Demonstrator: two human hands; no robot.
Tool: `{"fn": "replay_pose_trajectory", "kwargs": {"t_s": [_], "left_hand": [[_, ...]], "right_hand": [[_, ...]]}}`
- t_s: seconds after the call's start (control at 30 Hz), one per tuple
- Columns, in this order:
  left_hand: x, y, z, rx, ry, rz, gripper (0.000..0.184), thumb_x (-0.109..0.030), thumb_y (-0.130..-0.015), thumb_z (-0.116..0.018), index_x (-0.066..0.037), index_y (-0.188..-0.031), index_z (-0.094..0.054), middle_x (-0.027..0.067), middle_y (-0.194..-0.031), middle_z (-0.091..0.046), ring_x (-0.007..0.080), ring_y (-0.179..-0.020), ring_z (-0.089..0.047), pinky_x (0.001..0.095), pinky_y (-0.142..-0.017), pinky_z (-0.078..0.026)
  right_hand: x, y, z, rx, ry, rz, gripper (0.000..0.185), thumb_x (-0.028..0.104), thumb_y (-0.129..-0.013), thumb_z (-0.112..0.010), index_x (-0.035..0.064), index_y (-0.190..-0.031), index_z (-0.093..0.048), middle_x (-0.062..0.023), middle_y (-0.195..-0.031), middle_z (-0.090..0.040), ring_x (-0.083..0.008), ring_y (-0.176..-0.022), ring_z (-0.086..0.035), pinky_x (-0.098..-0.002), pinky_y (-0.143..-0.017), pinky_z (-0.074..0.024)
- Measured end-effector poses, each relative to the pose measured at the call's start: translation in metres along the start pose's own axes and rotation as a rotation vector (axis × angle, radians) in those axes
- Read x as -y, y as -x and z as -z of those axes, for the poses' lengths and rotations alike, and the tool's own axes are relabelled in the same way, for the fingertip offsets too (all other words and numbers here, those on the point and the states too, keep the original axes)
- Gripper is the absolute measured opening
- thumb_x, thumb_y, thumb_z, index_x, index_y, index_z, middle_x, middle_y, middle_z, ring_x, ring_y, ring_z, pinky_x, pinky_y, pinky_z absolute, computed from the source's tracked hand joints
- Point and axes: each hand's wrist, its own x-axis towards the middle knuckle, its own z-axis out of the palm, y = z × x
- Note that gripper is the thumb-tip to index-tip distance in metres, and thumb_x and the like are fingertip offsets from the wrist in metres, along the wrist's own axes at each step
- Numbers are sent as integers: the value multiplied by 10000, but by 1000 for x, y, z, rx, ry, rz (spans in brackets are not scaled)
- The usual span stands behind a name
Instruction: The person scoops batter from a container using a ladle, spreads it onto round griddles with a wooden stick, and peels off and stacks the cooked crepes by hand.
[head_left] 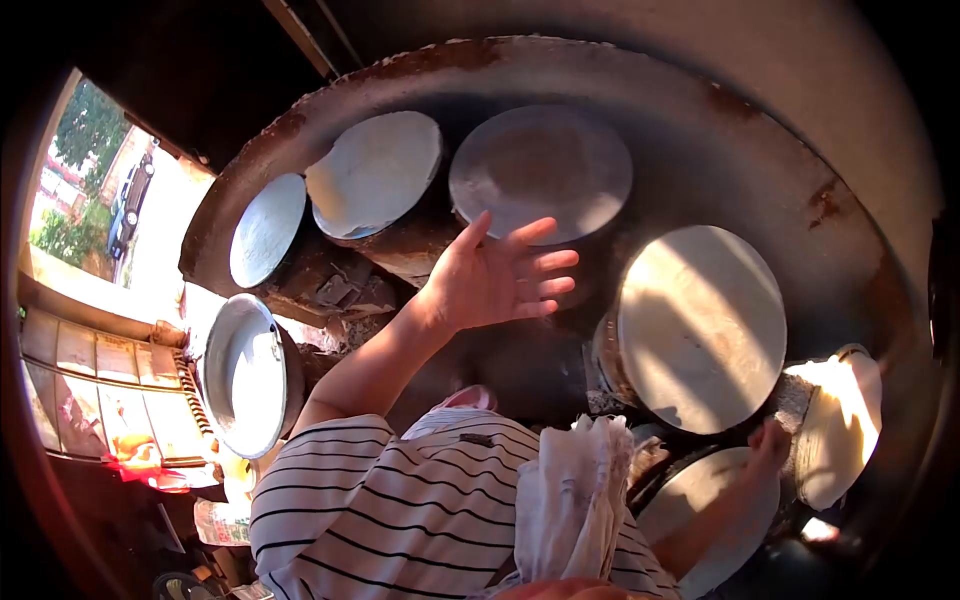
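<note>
My left hand (505, 278) is stretched out in front of me with its palm showing and its fingers spread. Nothing lies in it. Just beyond the fingertips is a round grey disc (540, 165) with a darker middle. At the lower right, my right hand (768, 447) is in shadow, its fingers too unclear to read. It is near a large pale round disc (702, 330) on a drum-like base, and beside a rough block (793, 398). My right forearm crosses another pale disc (700, 500). A crumpled white cloth (570, 500) hangs against my striped shirt (430, 490).
Two more pale round discs, a wide one (385, 170) and a bluish one (268, 230), stand at the upper left. An enamel basin (243, 375) sits below them. A curved wall (760, 130) rises behind. A cloth-covered round thing (842, 430) stands at the right.
</note>
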Motion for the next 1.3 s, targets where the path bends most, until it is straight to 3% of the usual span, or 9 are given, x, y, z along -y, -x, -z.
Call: {"fn": "replay_pose_trajectory", "kwargs": {"t_s": [0.13,0.2,0.37,0.5,0.7,0.9,1.1,1.2,1.3], "left_hand": [[-71,70,43,138,34,-75,626,-558,-933,-339,-195,-1442,-307,192,-1490,-234,398,-1333,-301,530,-1070,-276],[-116,112,64,-33,-38,-140,602,-542,-942,-336,-169,-1415,-355,186,-1397,-409,360,-1252,-437,500,-1008,-371],[-224,216,116,-1052,-914,-519,400,-281,-894,-586,-49,-1217,-544,68,-1051,-619,149,-924,-607,276,-748,-495],[-345,237,229,-1638,-1493,-989,566,-308,-726,-731,17,-1149,-541,140,-899,-621,233,-740,-613,311,-606,-503],[-413,213,257,-1677,-1116,-424,556,-240,-692,-697,36,-1144,-527,182,-843,-635,290,-626,-635,373,-476,-498],[-424,219,286,-1635,-1348,-335,485,-60,-710,-573,19,-1185,-514,220,-918,-660,300,-661,-671,364,-507,-515],[-411,208,265,-1696,-1481,-470,577,-65,-774,-499,-18,-1340,-396,204,-984,-660,304,-786,-663,385,-689,-508],[-396,193,194,-1723,-1533,-399,611,-104,-805,-497,-54,-1391,-336,177,-1055,-647,323,-824,-646,414,-723,-492],[-382,181,168,-1736,-1779,-533,650,-72,-832,-505,-66,-1433,-260,76,-722,-686,189,-647,-666,316,-609,-507]], "right_hand": [[32,76,-225,496,-274,-79,174,117,-853,-649,34,-784,-512,-47,-678,-540,-105,-538,-494,-229,-484,-420],[77,143,-305,599,-267,-131,160,106,-861,-628,17,-794,-514,-79,-728,-558,-114,-557,-512,-234,-501,-432],[92,187,-393,789,-103,-128,192,104,-866,-611,101,-759,-452,-48,-759,-548,-97,-585,-503,-238,-514,-436],[114,180,-453,858,-2,-56,153,115,-846,-640,44,-785,-519,-44,-709,-560,-103,-552,-501,-236,-500,-420],[134,167,-574,1036,-95,-25,165,53,-809,-656,31,-747,-504,-40,-684,-546,-101,-558,-510,-237,-518,-432],[149,165,-637,1048,-12,-83,165,2,-809,-622,41,-730,-482,-54,-695,-551,-110,-548,-507,-243,-513,-422],[165,142,-664,1007,44,25,111,-4,-821,-611,27,-772,-516,-43,-707,-554,-95,-562,-502,-230,-511,-420],[166,137,-678,1007,79,33,100,18,-826,-629,23,-794,-535,-22,-692,-544,-81,-564,-500,-219,-511,-417],[164,139,-685,1001,15,2,125,47,-823,-663,25,-789,-545,4,-663,-521,-67,-560,-493,-208,-500,-412]]}}
